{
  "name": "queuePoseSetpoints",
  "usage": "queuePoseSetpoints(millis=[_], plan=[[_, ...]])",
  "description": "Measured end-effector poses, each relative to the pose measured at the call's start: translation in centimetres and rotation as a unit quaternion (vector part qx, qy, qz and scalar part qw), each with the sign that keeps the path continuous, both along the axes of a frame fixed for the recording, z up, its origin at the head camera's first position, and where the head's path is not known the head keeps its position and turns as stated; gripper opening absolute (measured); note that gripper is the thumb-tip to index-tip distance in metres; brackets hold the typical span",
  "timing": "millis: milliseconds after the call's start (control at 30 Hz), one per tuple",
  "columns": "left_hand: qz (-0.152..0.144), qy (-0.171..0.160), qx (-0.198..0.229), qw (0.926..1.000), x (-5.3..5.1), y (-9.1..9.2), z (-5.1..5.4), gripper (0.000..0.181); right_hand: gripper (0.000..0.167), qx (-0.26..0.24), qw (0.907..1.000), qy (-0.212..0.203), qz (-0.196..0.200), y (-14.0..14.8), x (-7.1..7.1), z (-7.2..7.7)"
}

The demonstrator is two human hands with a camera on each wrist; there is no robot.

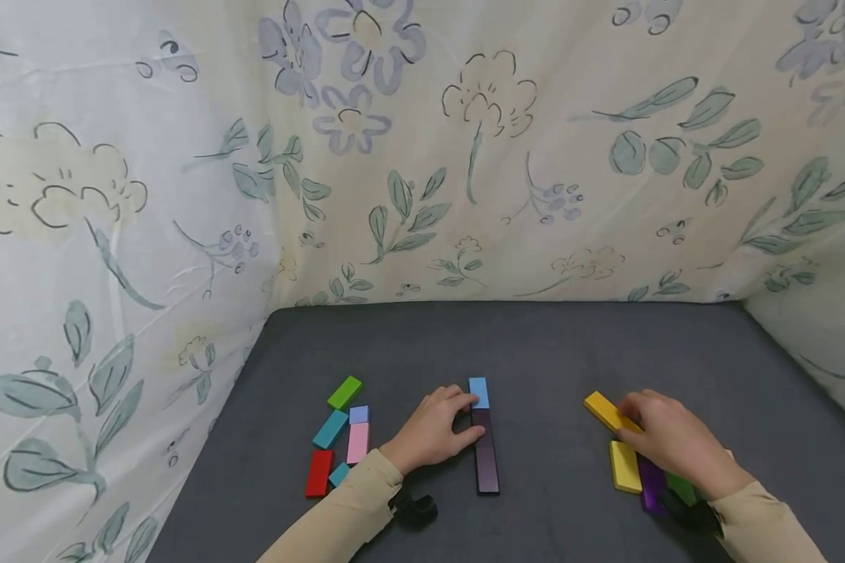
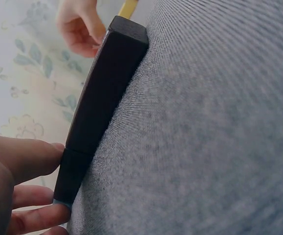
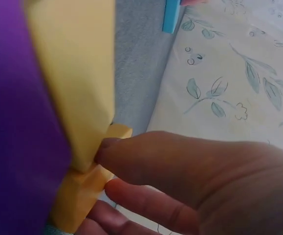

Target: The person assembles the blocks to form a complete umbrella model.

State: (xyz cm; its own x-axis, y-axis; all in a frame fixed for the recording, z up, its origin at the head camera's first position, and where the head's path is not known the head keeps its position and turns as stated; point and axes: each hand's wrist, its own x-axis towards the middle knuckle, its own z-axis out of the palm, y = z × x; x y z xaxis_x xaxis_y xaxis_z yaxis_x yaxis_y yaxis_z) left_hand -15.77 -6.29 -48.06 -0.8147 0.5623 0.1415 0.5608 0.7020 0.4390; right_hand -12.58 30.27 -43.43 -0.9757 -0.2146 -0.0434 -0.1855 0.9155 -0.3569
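Note:
In the head view my left hand (image 1: 433, 428) touches a straight column of blocks from its left side. The light blue block (image 1: 479, 393) forms the far end, with a dark purple block (image 1: 483, 428) and a lighter purple block (image 1: 487, 471) nearer me. Thumb and fingertips rest along the column's side in the left wrist view. My right hand (image 1: 672, 434) pinches the near end of a slanted orange-yellow block (image 1: 602, 408). Just below lies a pale yellow block (image 1: 625, 467), close beside a purple block (image 1: 651, 485). A green block (image 1: 680, 489) is partly hidden under the right wrist.
Left of my left arm lies a group of blocks: green (image 1: 344, 392), teal (image 1: 331, 429), red (image 1: 319, 474), periwinkle (image 1: 359, 414), pink (image 1: 357, 443) and a partly covered teal one (image 1: 339, 474). Flowered cloth (image 1: 422, 219) hangs behind the dark grey table (image 1: 549, 344).

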Motion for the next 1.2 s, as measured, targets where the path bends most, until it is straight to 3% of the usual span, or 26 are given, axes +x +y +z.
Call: queuePoseSetpoints(millis=[200, 667, 967, 1200], plan=[[-0.002, 0.005, -0.003, 1.0, 0.01, -0.15, -0.12, 0.046, 0.027, 0.007, 1.0, 0.003, -0.001, 0.19, 0.05, -0.47], [-0.009, 0.01, -0.018, 0.9997, -0.62, -0.39, 0.34, 0.046, 0.03, 0.024, 0.9996, -0.011, -0.006, -0.08, -0.21, 0.04], [-0.009, 0.037, -0.048, 0.9981, -0.45, -0.16, 0.15, 0.047, 0.031, 0.034, 0.9993, -0.016, -0.009, -0.08, -0.35, -0.28], [-0.007, 0.046, -0.046, 0.9979, -0.36, -0.31, -0.37, 0.047, 0.029, 0.024, 0.9996, 0.014, 0.007, -0.2, -0.38, -0.85]])
